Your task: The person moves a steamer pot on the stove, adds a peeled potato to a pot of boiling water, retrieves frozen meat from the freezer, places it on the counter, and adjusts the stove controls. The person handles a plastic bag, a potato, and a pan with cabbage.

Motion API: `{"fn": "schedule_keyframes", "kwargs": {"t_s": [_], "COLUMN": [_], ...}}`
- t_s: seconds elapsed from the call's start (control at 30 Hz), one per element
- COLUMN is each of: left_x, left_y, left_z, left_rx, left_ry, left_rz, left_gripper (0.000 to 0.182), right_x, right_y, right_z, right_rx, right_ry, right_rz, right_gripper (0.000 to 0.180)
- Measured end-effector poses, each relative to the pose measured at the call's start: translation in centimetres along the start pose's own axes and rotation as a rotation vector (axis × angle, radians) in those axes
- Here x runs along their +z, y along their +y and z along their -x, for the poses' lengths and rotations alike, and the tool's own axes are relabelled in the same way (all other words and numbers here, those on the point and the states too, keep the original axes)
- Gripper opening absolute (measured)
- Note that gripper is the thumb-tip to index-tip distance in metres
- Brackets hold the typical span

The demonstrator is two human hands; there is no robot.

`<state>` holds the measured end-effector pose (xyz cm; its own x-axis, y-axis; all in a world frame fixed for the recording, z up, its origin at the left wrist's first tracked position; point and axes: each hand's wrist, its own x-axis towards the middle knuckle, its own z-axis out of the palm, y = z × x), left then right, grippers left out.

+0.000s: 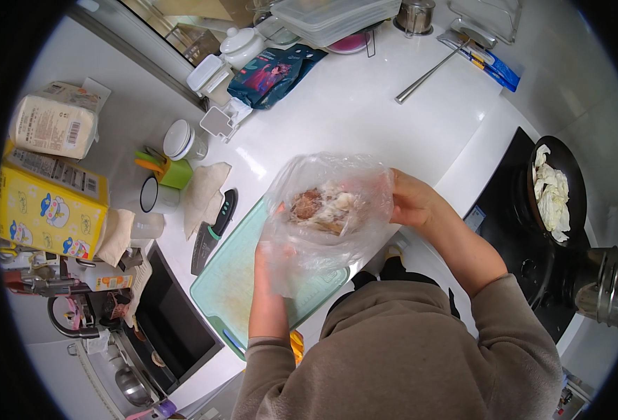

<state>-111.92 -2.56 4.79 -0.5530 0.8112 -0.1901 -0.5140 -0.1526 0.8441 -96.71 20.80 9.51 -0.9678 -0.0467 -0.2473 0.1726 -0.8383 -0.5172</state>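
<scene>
A clear plastic bag (330, 220) with brownish and whitish food inside is held up in front of me, over the edge of a pale green cutting board (230, 278). My left hand (272, 244) grips the bag's left side, its fingers partly hidden behind the film. On the right side, my right hand (411, 199) has hold of the bag, the fingertips covered by the plastic. A kitchen knife (214, 231) with a black and green handle lies just left of the board, beside a beige cloth (204, 194).
At right, a dark pan (579, 194) with cabbage leaves (550, 197) sits on the black cooktop (497, 205), near a metal pot (602, 289). A black sink (162, 315) is at lower left. A long-handled metal utensil (429, 76) and stacked plastic containers (340, 21) stand at the back.
</scene>
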Motion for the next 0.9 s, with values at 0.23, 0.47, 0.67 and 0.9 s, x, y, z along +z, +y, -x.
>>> {"fn": "schedule_keyframes", "kwargs": {"t_s": [0.23,0.47,0.67,0.9], "left_x": [-0.1,2.4,3.2,3.9], "left_y": [0.1,-0.1,2.1,0.5], "left_z": [-0.1,0.6,1.8,1.5], "left_rx": [-0.012,0.062,0.231,0.073], "left_ry": [-0.100,-0.024,-0.164,0.021], "left_rz": [-0.191,-0.220,-0.389,-0.047], "left_gripper": [0.069,0.066,0.060,0.072], "right_x": [-0.6,0.4,2.3,0.8], "right_y": [-0.8,0.6,-1.1,0.7], "right_z": [-0.2,-0.3,-0.4,-1.3], "right_rx": [-0.121,-0.067,0.018,0.065], "right_ry": [0.225,0.183,0.175,0.030], "right_rz": [0.305,-0.436,-0.015,-0.204], "right_gripper": [0.020,0.018,0.019,0.013]}}
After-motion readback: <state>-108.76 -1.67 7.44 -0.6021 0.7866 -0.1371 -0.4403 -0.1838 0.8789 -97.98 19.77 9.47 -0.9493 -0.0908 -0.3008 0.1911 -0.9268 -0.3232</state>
